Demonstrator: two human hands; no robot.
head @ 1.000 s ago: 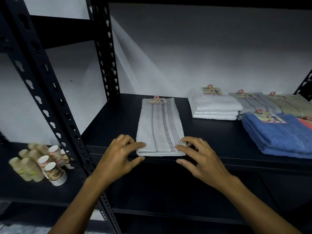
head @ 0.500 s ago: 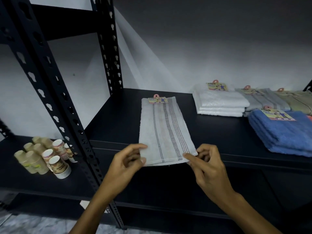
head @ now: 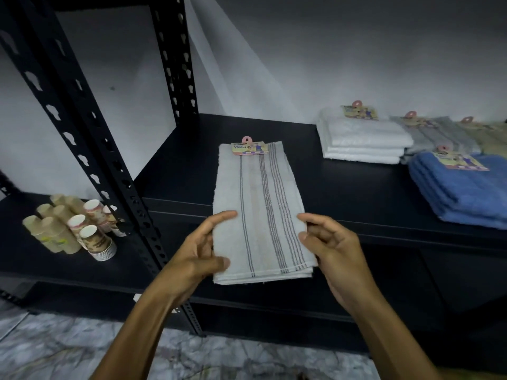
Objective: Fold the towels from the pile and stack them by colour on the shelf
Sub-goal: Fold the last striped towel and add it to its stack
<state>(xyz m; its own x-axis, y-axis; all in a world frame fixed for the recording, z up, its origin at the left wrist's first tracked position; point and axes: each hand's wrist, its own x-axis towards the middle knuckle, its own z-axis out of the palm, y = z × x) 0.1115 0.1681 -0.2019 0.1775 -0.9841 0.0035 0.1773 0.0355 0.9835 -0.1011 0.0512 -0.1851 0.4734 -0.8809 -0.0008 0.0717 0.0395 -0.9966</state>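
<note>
A folded pale grey towel (head: 258,204) with thin dark stripes and a paper label lies lengthwise on the black shelf (head: 356,198), its near end hanging past the front edge. My left hand (head: 203,250) grips the towel's near left edge, thumb on top and fingers beneath. My right hand (head: 329,245) holds the near right edge with curled fingers. Further right on the shelf sit a white towel stack (head: 362,141), a grey folded towel (head: 439,135), a beige towel (head: 491,133) and a blue towel stack (head: 463,190).
A black slotted upright post (head: 90,160) stands left of the towel. Stacks of paper cups (head: 74,229) lie on a lower shelf at the left. Marbled floor (head: 68,349) shows below. A pale wall backs the shelf.
Both hands took hold of the towel's near corners and drew its near end toward me, past the shelf's front edge. The view has shifted back and down.
</note>
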